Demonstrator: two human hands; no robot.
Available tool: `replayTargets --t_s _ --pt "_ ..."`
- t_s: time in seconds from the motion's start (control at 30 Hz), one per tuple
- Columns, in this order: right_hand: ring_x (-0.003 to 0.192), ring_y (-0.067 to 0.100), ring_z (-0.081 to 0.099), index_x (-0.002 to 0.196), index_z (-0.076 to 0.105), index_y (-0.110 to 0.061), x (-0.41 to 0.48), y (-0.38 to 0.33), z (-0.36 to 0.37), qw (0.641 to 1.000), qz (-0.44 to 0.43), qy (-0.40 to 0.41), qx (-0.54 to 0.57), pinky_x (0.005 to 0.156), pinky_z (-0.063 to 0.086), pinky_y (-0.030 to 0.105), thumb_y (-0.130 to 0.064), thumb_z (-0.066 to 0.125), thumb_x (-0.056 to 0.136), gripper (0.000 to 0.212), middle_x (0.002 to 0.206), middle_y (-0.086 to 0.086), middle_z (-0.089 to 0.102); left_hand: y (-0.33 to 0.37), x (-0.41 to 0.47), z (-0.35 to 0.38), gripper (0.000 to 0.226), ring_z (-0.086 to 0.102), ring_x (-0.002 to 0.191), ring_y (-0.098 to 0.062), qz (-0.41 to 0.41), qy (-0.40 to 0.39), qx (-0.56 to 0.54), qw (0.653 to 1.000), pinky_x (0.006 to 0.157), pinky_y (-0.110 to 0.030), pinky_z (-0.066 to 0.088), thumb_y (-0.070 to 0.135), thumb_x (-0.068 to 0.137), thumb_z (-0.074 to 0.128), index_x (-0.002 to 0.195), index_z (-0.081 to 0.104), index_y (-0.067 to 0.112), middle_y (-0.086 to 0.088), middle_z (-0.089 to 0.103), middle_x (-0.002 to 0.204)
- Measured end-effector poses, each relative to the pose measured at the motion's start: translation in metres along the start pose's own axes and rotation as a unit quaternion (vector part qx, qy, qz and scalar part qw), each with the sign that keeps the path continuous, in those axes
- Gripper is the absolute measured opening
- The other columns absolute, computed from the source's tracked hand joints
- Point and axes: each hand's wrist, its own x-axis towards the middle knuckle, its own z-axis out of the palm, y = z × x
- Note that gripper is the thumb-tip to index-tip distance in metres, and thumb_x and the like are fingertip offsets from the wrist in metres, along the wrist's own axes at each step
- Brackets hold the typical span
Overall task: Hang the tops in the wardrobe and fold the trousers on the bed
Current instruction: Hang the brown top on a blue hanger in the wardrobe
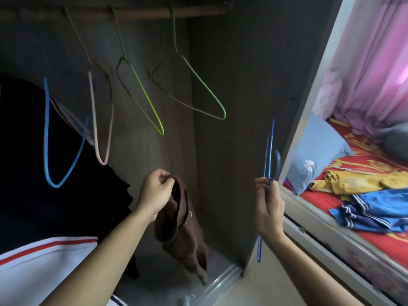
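Note:
My left hand (154, 193) pinches the top edge of a brown top (183, 235), which hangs down inside the open wardrobe. My right hand (268, 208) grips a blue wire hanger (269, 149), seen edge-on in front of the wardrobe's side panel (242, 107). The wooden rail (136, 13) above carries several empty hangers: blue (47, 138), pink (93, 120), yellow-green (143, 96) and green (198, 85). On the bed (364, 237) to the right lie a yellow garment (353, 181) and a blue garment with white stripes (375, 208).
Dark clothes (26, 151) hang at the wardrobe's left, with a white garment with a red stripe (44, 261) below them. A blue pillow (318, 151) and a pink curtain (371, 62) are by the bed. The sliding-door track (223, 281) runs along the floor.

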Motion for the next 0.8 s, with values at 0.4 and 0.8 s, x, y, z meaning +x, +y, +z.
replayTargets --t_s 0.4,0.8 --pt "0.091 -0.003 0.058 0.123 0.061 -0.038 -0.082 -0.01 -0.042 0.983 0.136 0.035 -0.119 0.084 0.045 0.029 -0.047 0.035 0.102 0.034 0.09 -0.032 0.059 -0.028 -0.024 0.018 0.01 0.063 0.069 -0.013 0.053 -0.072 0.122 0.989 0.056 -0.024 0.042 0.019 0.084 0.066 0.078 0.059 0.025 0.009 0.064 0.07" --pt "0.044 0.015 0.029 0.107 0.075 -0.027 -0.113 -0.058 -0.096 0.885 0.354 -0.284 0.101 0.04 0.024 0.023 -0.032 0.053 0.101 0.023 0.055 0.004 0.035 -0.027 -0.05 0.027 0.005 0.065 0.085 -0.036 0.102 -0.038 0.319 0.941 0.065 -0.031 0.043 0.029 0.082 0.064 0.081 0.062 0.025 -0.005 0.071 0.084"
